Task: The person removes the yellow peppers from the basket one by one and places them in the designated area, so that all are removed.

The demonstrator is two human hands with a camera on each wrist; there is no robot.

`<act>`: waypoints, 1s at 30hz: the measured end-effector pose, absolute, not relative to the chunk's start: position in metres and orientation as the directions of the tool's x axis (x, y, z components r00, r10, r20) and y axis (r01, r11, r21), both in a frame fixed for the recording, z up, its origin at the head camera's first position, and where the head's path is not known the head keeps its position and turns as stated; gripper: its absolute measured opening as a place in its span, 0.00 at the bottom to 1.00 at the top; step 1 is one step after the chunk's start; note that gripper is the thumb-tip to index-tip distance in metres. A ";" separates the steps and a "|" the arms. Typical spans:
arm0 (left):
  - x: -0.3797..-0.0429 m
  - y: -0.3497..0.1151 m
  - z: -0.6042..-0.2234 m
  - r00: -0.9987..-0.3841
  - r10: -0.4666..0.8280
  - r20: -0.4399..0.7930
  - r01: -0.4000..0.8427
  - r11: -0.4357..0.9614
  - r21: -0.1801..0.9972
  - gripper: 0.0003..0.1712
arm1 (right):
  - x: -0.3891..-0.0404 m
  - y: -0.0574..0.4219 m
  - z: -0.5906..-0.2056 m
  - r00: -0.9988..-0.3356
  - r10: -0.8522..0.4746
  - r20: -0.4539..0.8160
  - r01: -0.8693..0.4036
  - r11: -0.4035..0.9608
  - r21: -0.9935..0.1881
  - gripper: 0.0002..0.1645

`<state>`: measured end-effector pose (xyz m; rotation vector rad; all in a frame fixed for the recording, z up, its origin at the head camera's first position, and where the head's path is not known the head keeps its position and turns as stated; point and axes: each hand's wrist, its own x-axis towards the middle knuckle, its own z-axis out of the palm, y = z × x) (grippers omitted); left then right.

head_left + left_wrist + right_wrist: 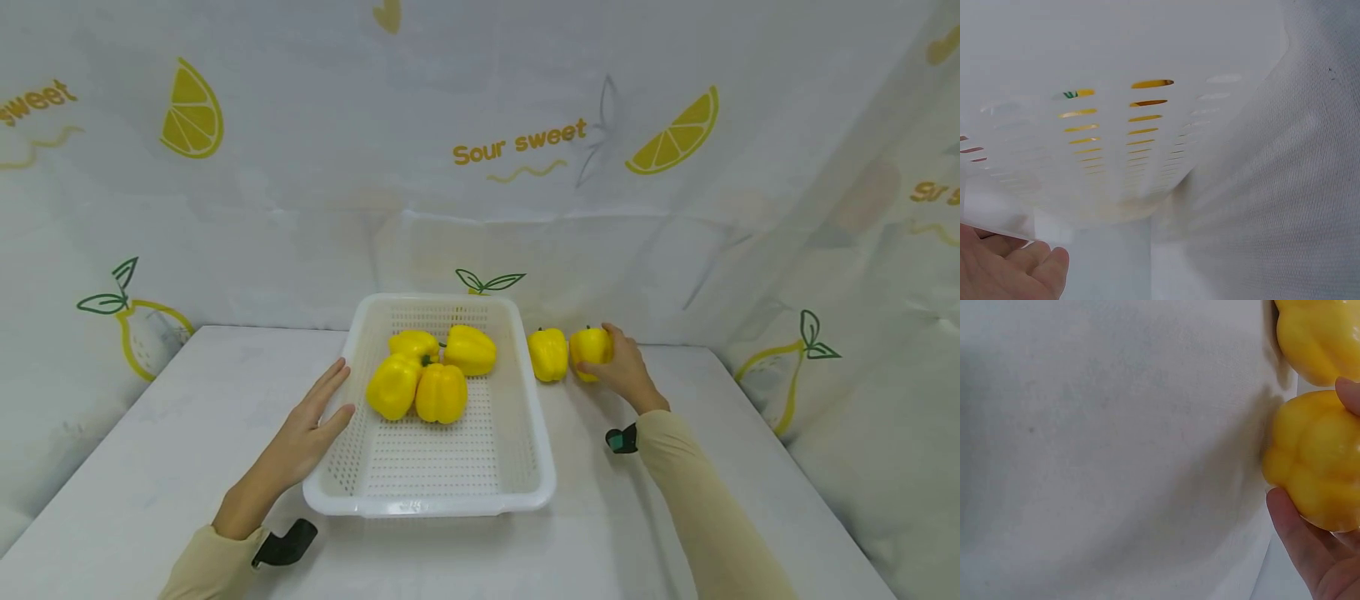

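Observation:
A white perforated plastic basket [517, 433] holds several yellow bell peppers [441, 394], grouped toward its back left. On the basket's left rim rests my left hand [306, 433], fingers fairly straight and thumb over the edge. In the left wrist view, the fingertips of that hand [1013, 269] touch the rim, and yellow shows through the slots. Right of the basket, my right hand [622, 367] grips a yellow bell pepper [587, 350] between thumb and fingers. The right wrist view shows this pepper [1316, 459] from below. Another yellow bell pepper [549, 356] stands between it and the basket.
A white table [187, 417] lies under everything. Behind it hangs a pale cloth [300, 167] printed with lemons and lettering. A dark device [285, 543] is at the left wrist, and a similar one [621, 439] at the right.

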<state>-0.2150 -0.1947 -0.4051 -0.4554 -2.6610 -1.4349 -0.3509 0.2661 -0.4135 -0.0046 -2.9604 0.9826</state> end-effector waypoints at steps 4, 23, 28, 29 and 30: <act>-0.215 -0.195 -0.405 -0.952 0.221 0.212 0.299 0.517 0.802 0.36 | -0.351 0.265 -0.415 -1.000 0.020 -0.012 0.023 0.803 -0.596 0.57; -0.215 -0.194 -0.405 -0.954 0.220 0.202 0.290 0.523 0.802 0.37 | -0.353 0.268 -0.416 -0.996 -0.057 -0.066 -0.008 0.816 -0.578 0.55; -0.216 -0.195 -0.405 -0.952 0.224 0.210 0.299 0.522 0.799 0.36 | -0.354 0.268 -0.417 -0.994 -0.076 -0.075 -0.018 0.813 -0.582 0.55; -0.215 -0.195 -0.405 -0.951 0.224 0.211 0.300 0.522 0.799 0.36 | -0.354 0.268 -0.417 -0.994 -0.078 -0.074 -0.020 0.812 -0.583 0.55; -0.215 -0.195 -0.405 -0.951 0.225 0.212 0.301 0.521 0.799 0.36 | -0.354 0.268 -0.418 -0.994 -0.076 -0.072 -0.020 0.810 -0.586 0.56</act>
